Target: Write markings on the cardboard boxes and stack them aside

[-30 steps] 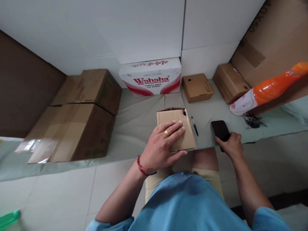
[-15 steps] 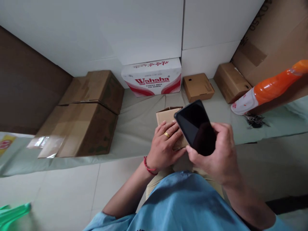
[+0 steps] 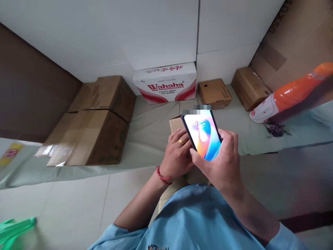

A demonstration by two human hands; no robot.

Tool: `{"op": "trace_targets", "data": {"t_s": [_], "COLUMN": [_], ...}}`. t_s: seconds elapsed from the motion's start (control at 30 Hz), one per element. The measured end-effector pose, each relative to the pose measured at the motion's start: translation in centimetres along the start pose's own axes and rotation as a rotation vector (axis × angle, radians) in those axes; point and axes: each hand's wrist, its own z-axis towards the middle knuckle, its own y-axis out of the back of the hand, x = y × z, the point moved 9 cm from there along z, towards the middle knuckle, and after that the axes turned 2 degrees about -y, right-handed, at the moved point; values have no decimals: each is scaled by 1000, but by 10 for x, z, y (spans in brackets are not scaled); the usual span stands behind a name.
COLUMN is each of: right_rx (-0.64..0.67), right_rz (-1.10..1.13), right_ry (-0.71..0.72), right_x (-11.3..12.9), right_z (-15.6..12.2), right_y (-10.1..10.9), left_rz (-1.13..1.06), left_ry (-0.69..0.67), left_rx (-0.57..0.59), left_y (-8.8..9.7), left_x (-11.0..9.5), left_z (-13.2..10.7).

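Observation:
My right hand (image 3: 221,158) grips a smartphone (image 3: 204,135), its thumb along the near left corner and fingers around the right edge. The phone's screen is lit with a colourful wallpaper and a clock. My left hand (image 3: 178,151), with a gold ring and a red bracelet at the wrist, lies flat, fingers stretched out, on a small cardboard box (image 3: 176,124). The phone hangs over that box and hides most of it, along with some left fingertips.
A white and red Wahaha carton (image 3: 166,85) stands against the wall. Larger taped cardboard boxes (image 3: 88,135) are at the left. To the right are a small brown box (image 3: 214,92), another box (image 3: 247,88), an orange bottle (image 3: 291,93) and keys (image 3: 277,128).
The phone's screen has gone from dark to lit. My right hand has moved left with the phone, closer to my left hand, which stays on the box.

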Motion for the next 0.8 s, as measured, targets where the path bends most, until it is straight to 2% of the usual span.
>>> {"op": "trace_targets", "data": {"t_s": [0.27, 0.4, 0.5, 0.57, 0.6, 0.7, 0.8], "right_rx": [9, -12, -63, -55, -5, 197, 285], "right_rz": [3, 0, -91, -222, -305, -519, -635], "right_ry": [6, 7, -65, -188, -267, -469, -554], "right_x": [8, -5, -51, -102, -131, -211, -262], "right_z": [-5, -2, 3, 5, 5, -5, -18], "right_y": [-5, 4, 20, 27, 27, 22, 21], "left_rz": [91, 80, 64, 41, 34, 21, -75], "left_ry": [76, 51, -23, -41, -28, 115, 371], "left_rx": [-51, 18, 106, 131, 134, 114, 36], "left_y": [-11, -9, 3, 20, 30, 63, 88], "left_x": [4, 3, 3, 8, 13, 38, 71], "left_z": [-13, -9, -7, -11, -16, -40, -79]}}
